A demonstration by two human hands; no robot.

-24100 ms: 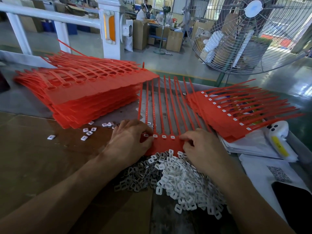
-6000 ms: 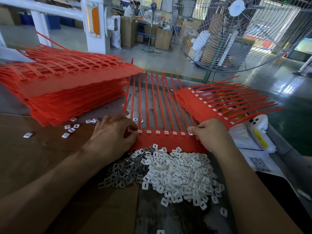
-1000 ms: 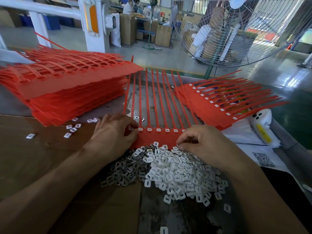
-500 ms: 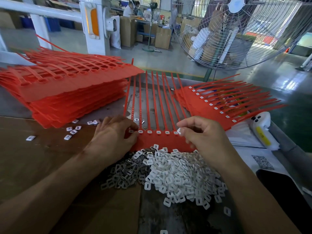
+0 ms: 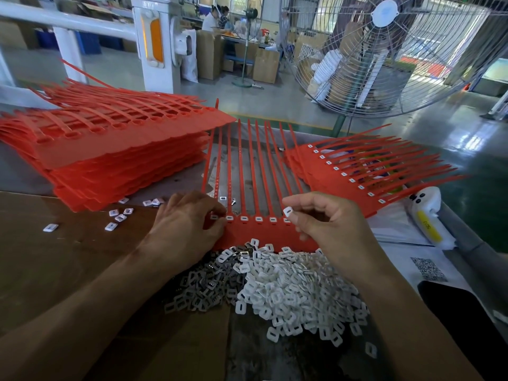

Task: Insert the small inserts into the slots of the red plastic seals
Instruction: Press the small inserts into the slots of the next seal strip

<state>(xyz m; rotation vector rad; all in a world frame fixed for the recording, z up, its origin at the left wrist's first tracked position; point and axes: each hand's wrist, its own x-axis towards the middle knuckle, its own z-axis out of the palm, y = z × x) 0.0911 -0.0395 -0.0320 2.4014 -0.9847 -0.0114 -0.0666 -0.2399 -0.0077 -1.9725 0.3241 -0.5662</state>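
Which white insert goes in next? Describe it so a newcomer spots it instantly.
Start at the red seal strip lying flat between the two hands, above the heap of white inserts. Above its right end, the right hand pinches one white insert. It alone is lifted clear, neither seated nor heaped.

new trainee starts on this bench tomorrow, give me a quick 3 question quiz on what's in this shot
1. True or false: the right hand pinches a small white rectangular plastic insert above the flat red plastic seal strip.
2. Which stack shows white inserts already fitted? A: the tall red stack on the left. B: the fanned red stack on the right.
3. Fill in: the left hand rests on the strip's ____ end.

Key: 1 true; 2 B; 3 left
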